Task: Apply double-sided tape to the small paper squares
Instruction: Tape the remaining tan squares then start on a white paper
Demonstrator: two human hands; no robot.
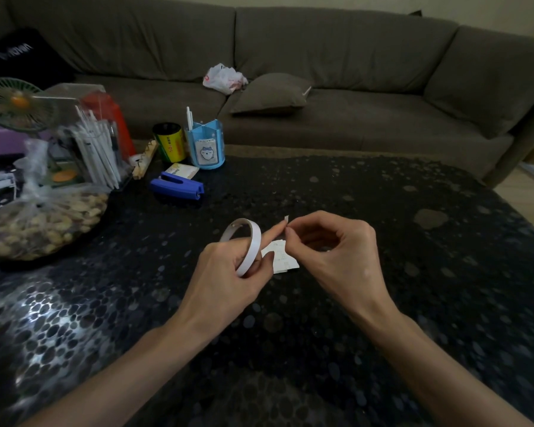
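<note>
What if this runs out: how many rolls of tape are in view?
1. The tape roll is gripped in the left hand, above the table, while the right hand pinches a small strip. Others may be hidden among the clutter at left.

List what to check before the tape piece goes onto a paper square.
1. Double-sided tape roll gripped by left hand: ok.
2. Tape piece pinched by right hand: ok.
3. Piece apart from the roll: ok.
4. Paper squares on the table below the hands: ok.
5. Liner off the piece: cannot tell.
6. One square set apart: not ok, they overlap.
</note>
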